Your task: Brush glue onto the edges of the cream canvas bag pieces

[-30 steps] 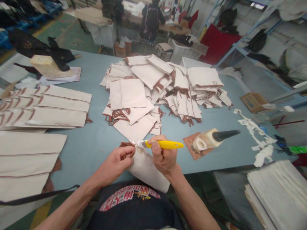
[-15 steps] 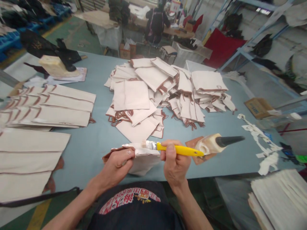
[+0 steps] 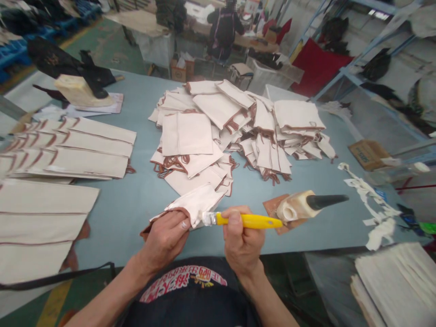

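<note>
My left hand (image 3: 167, 235) is closed on the brown-trimmed edge of a white fabric pouch (image 3: 200, 203), near the front of the blue-grey table. A paintbrush with a yellow handle (image 3: 254, 221) is gripped in my right hand (image 3: 242, 243). Its bristles touch the pouch's edge just right of my left fingers. To the right of that hand stands a cream plastic bottle (image 3: 295, 210) with a black spout, resting on a brown piece. My left fingers hide part of the pouch.
A heap of white brown-trimmed pouches (image 3: 187, 133) lies across the table's middle. Overlapping rows of fabric pieces (image 3: 91, 154) spread on the left. White strips (image 3: 366, 195) and a cardboard box (image 3: 367, 154) lie right. Stacked cloth (image 3: 398, 281) is at the lower right. A person (image 3: 223, 34) is in the background.
The pouch has been turned, so more of its white face shows upward. The brush has shifted slightly left and down, its bristles now at the pouch's edge.
</note>
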